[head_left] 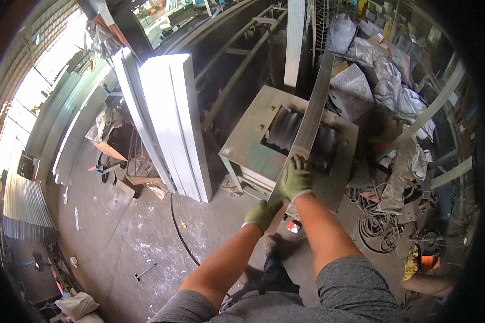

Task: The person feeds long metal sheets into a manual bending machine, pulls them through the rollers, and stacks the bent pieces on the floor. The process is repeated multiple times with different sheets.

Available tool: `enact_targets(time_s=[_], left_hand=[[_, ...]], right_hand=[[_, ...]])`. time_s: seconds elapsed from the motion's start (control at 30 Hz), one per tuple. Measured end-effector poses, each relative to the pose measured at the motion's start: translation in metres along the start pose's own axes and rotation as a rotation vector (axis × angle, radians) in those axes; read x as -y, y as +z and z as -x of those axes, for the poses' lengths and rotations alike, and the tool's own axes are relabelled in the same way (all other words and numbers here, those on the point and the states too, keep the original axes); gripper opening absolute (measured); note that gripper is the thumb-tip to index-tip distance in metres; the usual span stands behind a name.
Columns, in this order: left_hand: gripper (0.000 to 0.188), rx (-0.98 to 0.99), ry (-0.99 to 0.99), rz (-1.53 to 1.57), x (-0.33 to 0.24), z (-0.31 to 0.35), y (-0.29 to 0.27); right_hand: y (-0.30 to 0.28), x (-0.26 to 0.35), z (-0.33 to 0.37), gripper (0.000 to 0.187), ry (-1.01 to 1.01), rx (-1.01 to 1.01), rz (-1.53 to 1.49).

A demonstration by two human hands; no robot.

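Observation:
A long flat metal strip (311, 125) slants up and away from me across a low, worn green steel machine (250, 129). Dark ridged rollers (285, 129) show through the machine's top opening on either side of the strip. My left hand (261, 215), in a green work glove, is closed on the strip's near end. Farther along, my right hand (297, 180), gloved alike, grips the strip with its fingers over the upper face; its thumb side is partly hidden. The strip's underside, where it passes over the rollers, is out of sight.
Tall bright metal panels (175, 124) stand left of the machine. A black cable (180, 237) crosses the floor, where a small T-shaped tool (145, 272) lies. To the right are coiled cables (380, 231), scrap and grey sacks (390, 81). An upright metal bar (295, 43) rises behind.

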State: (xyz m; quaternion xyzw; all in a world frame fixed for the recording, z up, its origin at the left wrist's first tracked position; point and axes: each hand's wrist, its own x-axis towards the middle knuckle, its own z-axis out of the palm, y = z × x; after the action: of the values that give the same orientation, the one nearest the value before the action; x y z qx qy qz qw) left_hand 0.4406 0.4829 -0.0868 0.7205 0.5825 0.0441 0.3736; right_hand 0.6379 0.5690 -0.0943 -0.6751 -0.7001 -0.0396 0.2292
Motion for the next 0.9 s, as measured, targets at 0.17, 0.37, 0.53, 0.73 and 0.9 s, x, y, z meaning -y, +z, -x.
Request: enact_targets(time_s=[0.17,0.37,0.53,0.73,0.9], left_hand=[[0.077,-0.048,-0.18,0.06,-0.06,-0.115,-0.03],[0.058,0.003,0.004,-0.123,-0.062,-0.171,-0.029],[0.044,0.079,0.213,-0.366,-0.031,-0.098,-0.016],[0.085,0.053,-0.334,0.043,-0.017,0.017,-0.01],[0.087,0.039,-0.392,0.083,-0.037,0.05,-0.027]], right_hand=[[-0.01,-0.065,-0.109,0.051,0.067,0.192,0.098],[-0.006,-0.088,-0.143,0.045,0.085,0.173,0.114],[-0.023,-0.067,-0.117,0.037,0.02,0.246,0.046],[-0.018,-0.068,-0.108,0.024,-0.073,-0.094,-0.06],[0.001,-0.063,-0.109,0.035,-0.058,-0.07,-0.086]])
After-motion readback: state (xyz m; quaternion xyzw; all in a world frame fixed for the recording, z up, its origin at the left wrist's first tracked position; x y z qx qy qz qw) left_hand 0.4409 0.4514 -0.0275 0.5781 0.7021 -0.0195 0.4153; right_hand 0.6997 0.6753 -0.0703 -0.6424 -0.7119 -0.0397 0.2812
